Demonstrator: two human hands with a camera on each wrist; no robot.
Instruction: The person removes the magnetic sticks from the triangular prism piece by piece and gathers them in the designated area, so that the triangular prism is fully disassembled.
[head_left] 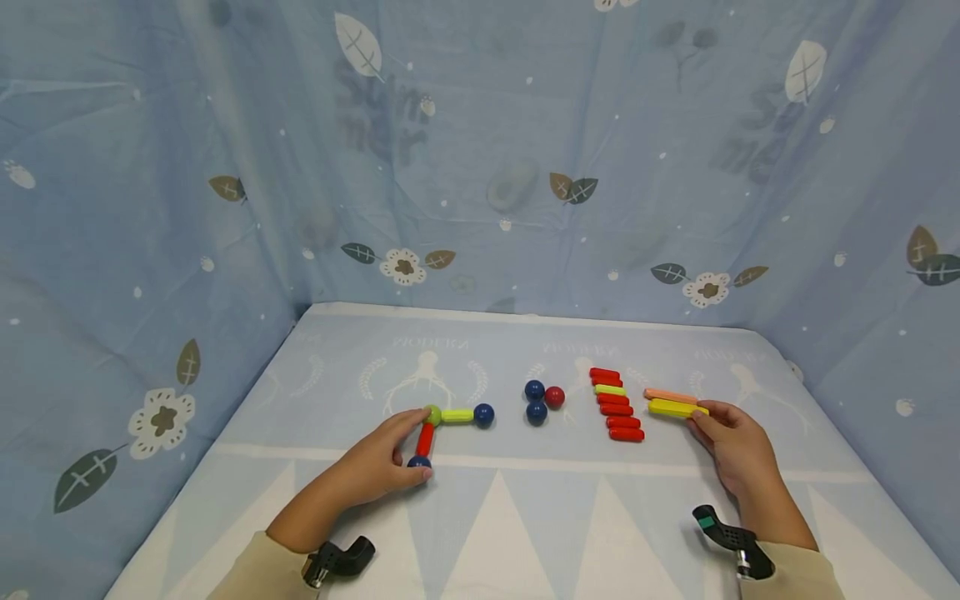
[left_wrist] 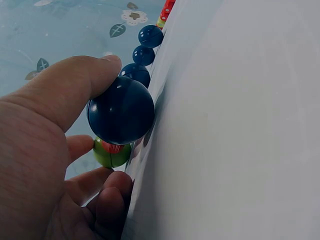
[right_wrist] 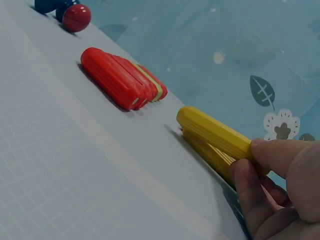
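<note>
My left hand [head_left: 382, 463] spans an L-shaped piece of magnetic balls and rods, thumb on the near blue ball [left_wrist: 121, 111] and fingers at the green corner ball [head_left: 432, 415]. A red rod [head_left: 425, 440] joins those two balls. From the corner, a lime rod [head_left: 457, 416] runs right to another blue ball [head_left: 483, 415]. Over on the right, my right hand [head_left: 738, 442] pinches one end of a yellow magnetic rod [right_wrist: 215, 131] between thumb and fingers. Its far end is tilted up above a second yellow rod [right_wrist: 207, 151]. An orange rod [head_left: 670, 396] lies just behind them.
Two blue balls [head_left: 536, 412] and a red ball [head_left: 554, 397] cluster mid-table. Between them and my right hand runs a column of several red rods [head_left: 616, 410] with one lime rod [head_left: 610, 390]. Blue patterned curtains [head_left: 480, 167] enclose the table's back and sides.
</note>
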